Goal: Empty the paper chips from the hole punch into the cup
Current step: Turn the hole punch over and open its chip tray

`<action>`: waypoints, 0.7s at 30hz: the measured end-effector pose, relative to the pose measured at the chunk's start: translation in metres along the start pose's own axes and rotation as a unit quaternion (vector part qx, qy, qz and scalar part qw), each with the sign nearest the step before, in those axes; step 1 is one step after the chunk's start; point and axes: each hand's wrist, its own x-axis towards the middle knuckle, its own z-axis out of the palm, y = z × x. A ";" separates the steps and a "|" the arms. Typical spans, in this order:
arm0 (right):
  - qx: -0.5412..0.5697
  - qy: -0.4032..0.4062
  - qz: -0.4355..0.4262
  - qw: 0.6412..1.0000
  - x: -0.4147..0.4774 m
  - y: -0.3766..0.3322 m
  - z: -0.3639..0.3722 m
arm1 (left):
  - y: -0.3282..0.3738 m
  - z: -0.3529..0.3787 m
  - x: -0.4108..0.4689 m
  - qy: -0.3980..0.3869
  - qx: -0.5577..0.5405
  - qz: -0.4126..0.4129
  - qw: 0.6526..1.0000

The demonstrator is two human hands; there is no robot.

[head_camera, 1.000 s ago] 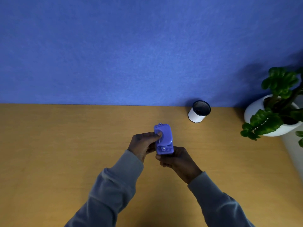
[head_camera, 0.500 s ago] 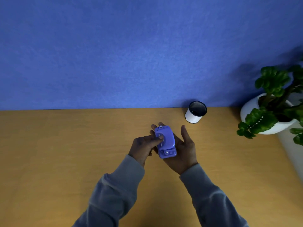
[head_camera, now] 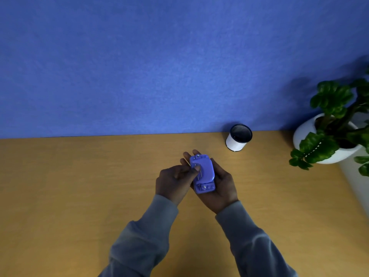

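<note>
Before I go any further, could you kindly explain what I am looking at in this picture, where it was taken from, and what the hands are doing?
There is no machine here: a person works with two bare hands, and a camera worn on the person's head looks forward and down at them. That is why you see grey sleeves reaching in from below. The surface is a wooden table against a blue wall. The right hand cradles a small purple hole punch in its open palm, held above the table. The left hand presses a fingertip on the punch's upper face, perhaps working its chip cover; I cannot tell if it is open. A white cup with a dark inside stands further back on the right, apart from the hands. A potted plant sits at the far right.
</note>
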 end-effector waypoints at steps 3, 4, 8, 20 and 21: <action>0.001 0.018 -0.011 1.000 0.003 0.000 0.000 | 0.005 0.000 -0.006 0.096 0.020 0.068 0.993; -0.001 0.019 -0.013 1.000 0.004 0.001 0.000 | 0.008 0.002 -0.009 0.111 0.030 0.098 0.989; -0.013 0.009 -0.026 1.000 0.008 0.004 0.000 | 0.023 0.015 -0.019 0.125 0.097 0.175 0.972; -0.005 0.010 -0.037 0.999 0.012 0.005 -0.001 | 0.028 0.031 -0.012 0.072 0.172 0.081 0.979; -0.006 0.010 -0.037 0.999 0.012 0.005 -0.002 | 0.028 0.032 -0.012 0.070 0.169 0.080 0.980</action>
